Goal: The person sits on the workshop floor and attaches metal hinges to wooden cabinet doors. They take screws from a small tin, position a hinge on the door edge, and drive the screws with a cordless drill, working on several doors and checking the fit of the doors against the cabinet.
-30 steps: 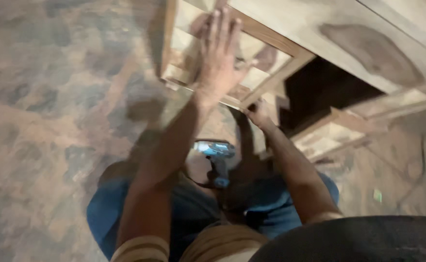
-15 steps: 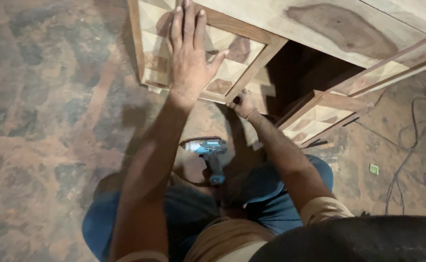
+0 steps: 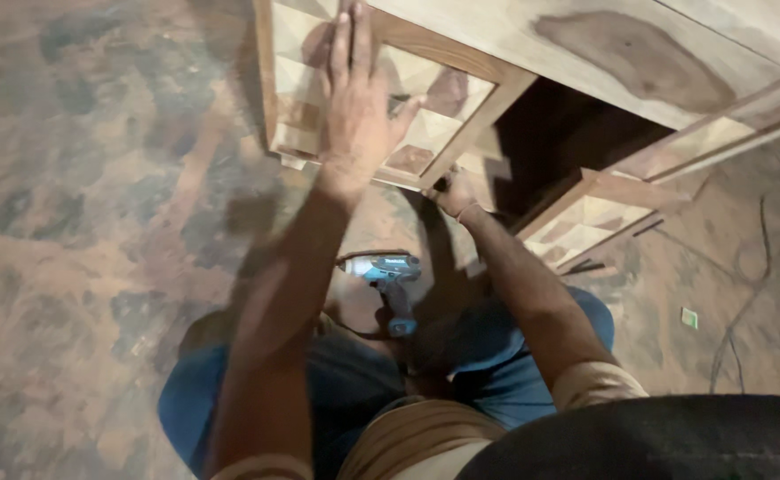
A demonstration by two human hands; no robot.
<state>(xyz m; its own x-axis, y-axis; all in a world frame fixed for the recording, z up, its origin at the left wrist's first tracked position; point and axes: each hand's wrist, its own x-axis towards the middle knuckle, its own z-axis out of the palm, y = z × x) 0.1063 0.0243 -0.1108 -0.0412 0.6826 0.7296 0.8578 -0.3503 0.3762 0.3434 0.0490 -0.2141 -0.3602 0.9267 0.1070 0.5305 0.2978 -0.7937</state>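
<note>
Cabinet door [image 3: 381,98], patterned, at cabinet front above floor [image 3: 97,222]: pressed flat by left hand [image 3: 354,116], fingers spread, grasping nothing; right hand [image 3: 454,191] at lower corner, grip indeterminable; recommend steady, even pressure.

One small green and white square tag [image 3: 690,317] lies flat on the floor [image 3: 97,222], at the right. No packages, signs or screens show.

2 cabinet doors [image 3: 381,98], 1 drill [image 3: 388,277].

Drill [image 3: 388,283] on floor [image 3: 88,231] below cabinet door [image 3: 390,98]
</note>
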